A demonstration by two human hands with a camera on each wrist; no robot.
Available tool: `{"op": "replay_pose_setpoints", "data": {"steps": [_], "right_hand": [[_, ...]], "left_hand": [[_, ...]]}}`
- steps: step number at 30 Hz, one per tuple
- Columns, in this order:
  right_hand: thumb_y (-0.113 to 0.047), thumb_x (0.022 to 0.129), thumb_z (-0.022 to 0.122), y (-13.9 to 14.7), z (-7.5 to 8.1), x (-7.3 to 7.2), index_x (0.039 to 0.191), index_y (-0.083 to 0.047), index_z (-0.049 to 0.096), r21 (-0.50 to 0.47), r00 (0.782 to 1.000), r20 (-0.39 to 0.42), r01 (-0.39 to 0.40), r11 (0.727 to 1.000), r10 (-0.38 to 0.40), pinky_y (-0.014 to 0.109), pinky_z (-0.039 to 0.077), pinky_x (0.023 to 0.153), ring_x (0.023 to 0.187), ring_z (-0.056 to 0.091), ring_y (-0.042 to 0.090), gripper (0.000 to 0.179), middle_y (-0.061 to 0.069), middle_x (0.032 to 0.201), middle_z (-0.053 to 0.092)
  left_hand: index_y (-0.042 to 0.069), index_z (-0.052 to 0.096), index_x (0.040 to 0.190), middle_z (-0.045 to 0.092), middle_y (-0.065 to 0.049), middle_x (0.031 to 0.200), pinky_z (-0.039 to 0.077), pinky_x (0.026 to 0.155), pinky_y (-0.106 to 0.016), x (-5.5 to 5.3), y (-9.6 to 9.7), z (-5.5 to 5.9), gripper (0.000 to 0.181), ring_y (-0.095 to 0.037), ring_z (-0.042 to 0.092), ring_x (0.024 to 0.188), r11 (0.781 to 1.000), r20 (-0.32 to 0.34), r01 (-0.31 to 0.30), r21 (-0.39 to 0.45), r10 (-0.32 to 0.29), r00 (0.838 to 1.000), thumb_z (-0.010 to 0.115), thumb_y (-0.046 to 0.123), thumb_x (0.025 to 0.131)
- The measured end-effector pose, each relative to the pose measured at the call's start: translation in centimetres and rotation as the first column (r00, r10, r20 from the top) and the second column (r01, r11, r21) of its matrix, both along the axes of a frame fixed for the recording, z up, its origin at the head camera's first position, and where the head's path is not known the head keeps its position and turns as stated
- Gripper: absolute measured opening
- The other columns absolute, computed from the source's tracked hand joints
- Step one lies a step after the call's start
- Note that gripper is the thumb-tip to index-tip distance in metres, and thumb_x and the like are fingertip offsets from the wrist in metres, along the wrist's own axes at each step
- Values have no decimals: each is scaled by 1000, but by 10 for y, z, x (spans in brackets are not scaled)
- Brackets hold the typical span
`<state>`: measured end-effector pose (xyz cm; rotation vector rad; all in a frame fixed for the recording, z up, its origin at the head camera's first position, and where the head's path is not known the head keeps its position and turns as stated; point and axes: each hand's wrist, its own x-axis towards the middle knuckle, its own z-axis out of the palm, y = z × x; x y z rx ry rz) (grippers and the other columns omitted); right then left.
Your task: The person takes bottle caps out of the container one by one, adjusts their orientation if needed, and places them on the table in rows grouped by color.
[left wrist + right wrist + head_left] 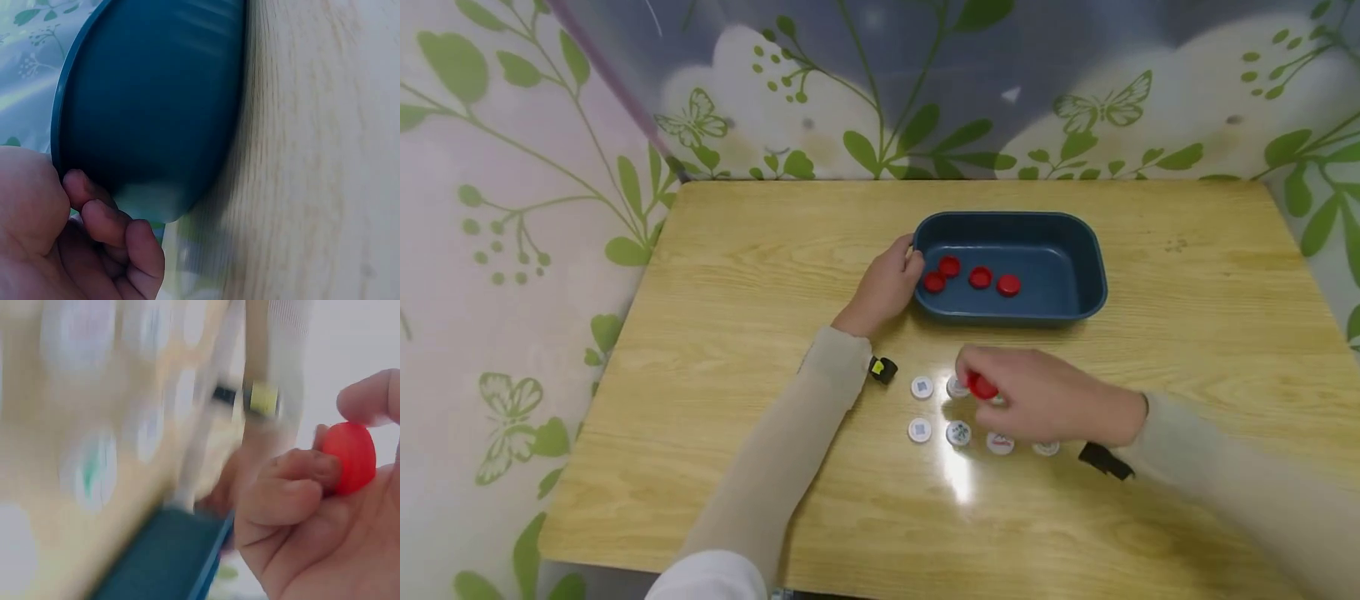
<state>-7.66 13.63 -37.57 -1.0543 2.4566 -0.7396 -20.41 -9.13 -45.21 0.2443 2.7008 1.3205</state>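
two hands are at work over one wooden table (1180,275). the left hand (883,285) grips the blue tray (1060,319) at its 9 o'clock end, fingers curled against the rim with the thumb toward the inside. the right hand (1037,392), at 6 o'clock from the tray, pinches one red cap (982,386) between thumb and curled fingers; that cap is outside the tray, above the white discs (920,430).

four red caps (1008,285) lie inside the tray, spread from its 9 o'clock side to about the middle, two of them close together at the 9 o'clock end. with the one in the fingers, five show.

at least seven discs are in sight on the table, from 7 o'clock round to just before 6 o'clock of the tray: four in the near row, three in the far row, the third partly covered by the hand and cap. whether another sits under the hand, i cannot tell. the two discs farthest toward 9 o'clock each bear a bluish square.

two black wrist devices (883,369) show, one per wrist, by two beige sleeves (790,425). at 12 o'clock, beyond the table, stands a leaf-patterned wall (917,100).
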Motion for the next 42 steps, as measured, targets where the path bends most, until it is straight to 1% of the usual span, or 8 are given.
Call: {"op": "replay_pose_setpoints", "data": {"steps": [5,12,16,21,25,31,37,42], "right_hand": [[-23,101,62,-13,-18,41,98,-28,55,-54,995,31,-97,994,99,23,44,64,67,46,0,8,-16,81,50],[-35,108,54,-34,-40,67,88,-31,49,-84,989,-4,-144,986,145,21,41,65,70,45,1,22,-17,79,44],[-30,108,54,-44,-47,78,98,-26,60,-79,984,6,-177,981,178,20,43,68,77,47,1,12,-16,86,48],[-31,105,62,-49,-53,82,124,-20,66,-69,971,25,-235,969,237,20,48,80,88,50,1,21,-14,103,55],[-29,100,71,-50,-57,83,123,-20,67,-121,960,18,-274,954,278,18,48,82,89,52,0,25,-15,104,60],[-23,98,75,-52,-66,84,128,-17,65,-185,965,24,-252,950,261,13,48,83,93,55,-3,32,-11,112,63],[-25,97,76,-57,-72,81,121,-19,70,-198,952,-126,-298,934,277,21,49,93,100,57,2,25,-11,110,65],[-20,98,74,-61,-72,79,119,-20,67,-239,973,0,-225,945,231,17,48,87,95,55,-1,22,-12,107,62]], "left_hand": [[9,42,157,60,-10,142,43,111,-40,1,0,5,50,-21,57,113,1000,20,-7,9,7,1000,39,28,111],[9,43,156,63,-11,136,44,109,-40,2,0,3,49,-22,57,111,1000,19,-10,13,9,1000,39,27,111],[9,44,156,63,-11,138,44,110,-40,2,1,2,48,-22,57,113,1000,19,-6,16,6,1000,39,28,111],[10,43,156,62,-11,140,44,109,-40,3,1,1,49,-21,58,112,1000,24,-3,24,2,1000,39,28,111],[9,43,156,61,-11,142,44,110,-40,4,0,0,50,-20,58,114,1000,27,0,25,-1,1000,39,29,111],[10,42,157,61,-10,142,43,111,-39,5,0,2,51,-20,57,115,1000,38,2,19,-3,999,39,30,110],[11,42,157,63,-10,134,45,106,-39,4,-2,4,50,-21,57,110,1000,35,0,22,-1,999,40,31,111],[10,42,157,65,-8,120,45,97,-36,4,-3,6,51,-21,58,104,1000,40,10,23,-11,999,39,31,111]]}}
